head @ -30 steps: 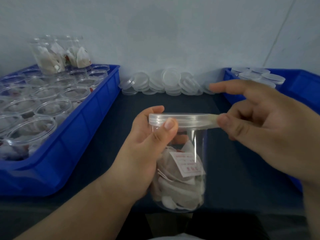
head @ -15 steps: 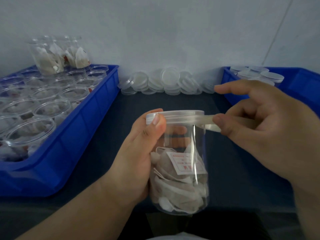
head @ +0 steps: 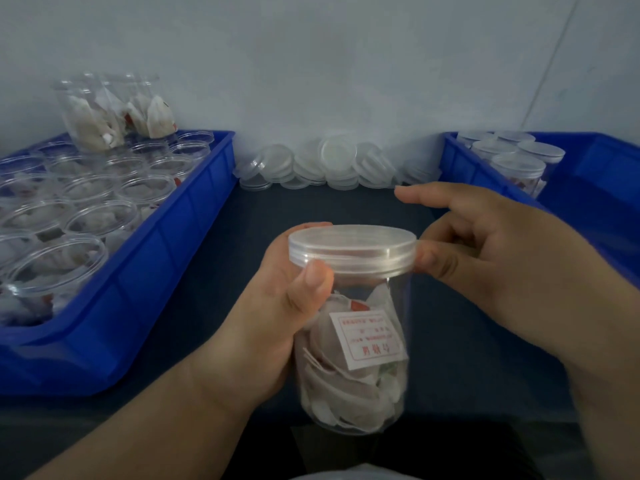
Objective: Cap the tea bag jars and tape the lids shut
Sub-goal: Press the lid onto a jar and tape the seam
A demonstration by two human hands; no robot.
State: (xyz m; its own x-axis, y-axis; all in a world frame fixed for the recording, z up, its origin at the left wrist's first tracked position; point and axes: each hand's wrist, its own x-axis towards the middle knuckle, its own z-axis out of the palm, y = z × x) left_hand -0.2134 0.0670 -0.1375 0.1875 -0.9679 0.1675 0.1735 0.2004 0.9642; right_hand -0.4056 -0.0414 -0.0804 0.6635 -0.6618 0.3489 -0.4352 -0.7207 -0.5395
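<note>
Plastic jar (head: 356, 368), centre frame, gripped in left hand (head: 273, 306) for bracing; right hand (head: 502, 258) pinching lid (head: 351, 249) rim, likely sealing it.

Pale grey-white wall (head: 311, 64) at back w/ thin seam (head: 549, 60), poss. a corner, at right; dark tabletop (head: 311, 209) below; dim, even light.
</note>
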